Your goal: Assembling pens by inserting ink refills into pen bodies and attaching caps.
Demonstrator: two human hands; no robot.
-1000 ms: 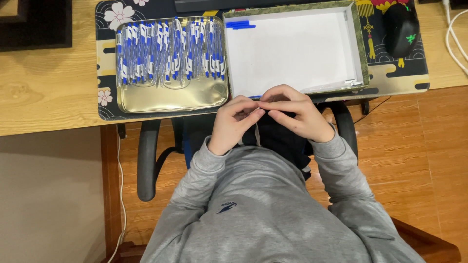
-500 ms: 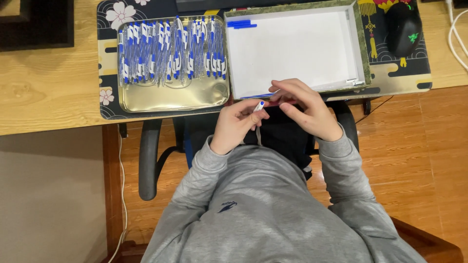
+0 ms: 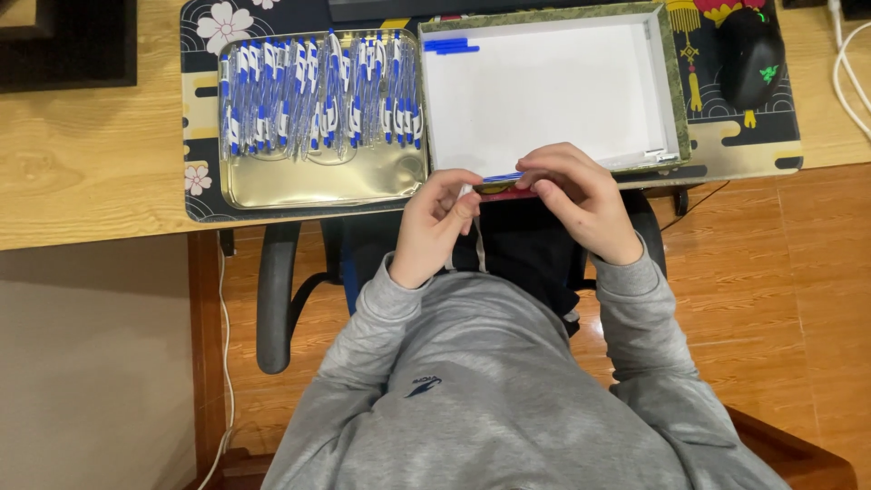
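Note:
My left hand (image 3: 434,227) and my right hand (image 3: 581,195) meet at the desk's front edge and both pinch a thin blue pen (image 3: 502,178) held level between them. Just beyond them lies a white shallow box (image 3: 544,82) with two blue pens (image 3: 449,44) in its far left corner. To the left sits a gold metal tray (image 3: 318,181) holding several blue-and-clear pens (image 3: 318,91) laid in a row.
A dark floral desk mat (image 3: 204,54) lies under the tray and box on the wooden desk (image 3: 91,154). A black mouse (image 3: 751,56) and white cables (image 3: 848,63) are at the right. A black chair (image 3: 277,299) stands over the wood floor.
Both hands have shifted slightly toward the box's front edge, and the pen between them now lies level rather than angled.

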